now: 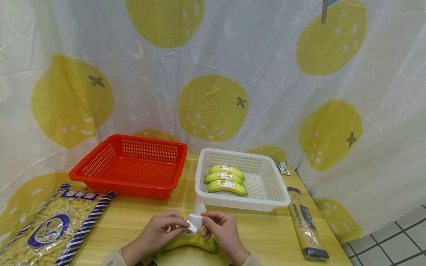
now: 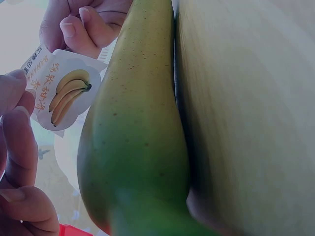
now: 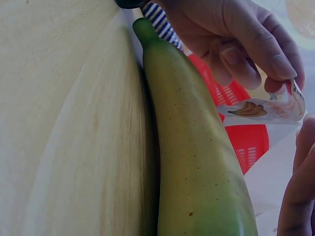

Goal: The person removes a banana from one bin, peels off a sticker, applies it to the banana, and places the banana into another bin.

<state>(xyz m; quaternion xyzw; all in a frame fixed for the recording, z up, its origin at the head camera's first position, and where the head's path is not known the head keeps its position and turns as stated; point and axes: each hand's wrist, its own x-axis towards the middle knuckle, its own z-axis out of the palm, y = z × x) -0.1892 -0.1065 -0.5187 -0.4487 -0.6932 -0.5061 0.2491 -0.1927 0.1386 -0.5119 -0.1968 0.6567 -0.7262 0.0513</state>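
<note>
A green-yellow banana (image 1: pixel 188 242) lies on the table in front of the person. Above it, both hands hold a white label (image 2: pixel 69 93) printed with bananas. My left hand (image 1: pixel 163 227) pinches the label's left side between thumb and fingers. The label's other side is pinched by my right hand (image 1: pixel 221 231). In the right wrist view the label (image 3: pixel 256 110) looks bent, curving up toward the fingertips. A white strip (image 1: pixel 200 207) shows just behind the hands. The banana (image 3: pixel 197 142) runs large through both wrist views, with no hand gripping it.
A red basket (image 1: pixel 139 168) stands at the back left. Beside it, a white basket (image 1: pixel 266 190) contains three labelled bananas (image 1: pixel 226 179). A pasta bag (image 1: pixel 53 229) lies at the left, a spaghetti pack (image 1: pixel 307 225) near the table's right edge. A lemon-print curtain (image 1: pixel 153 85) hangs behind.
</note>
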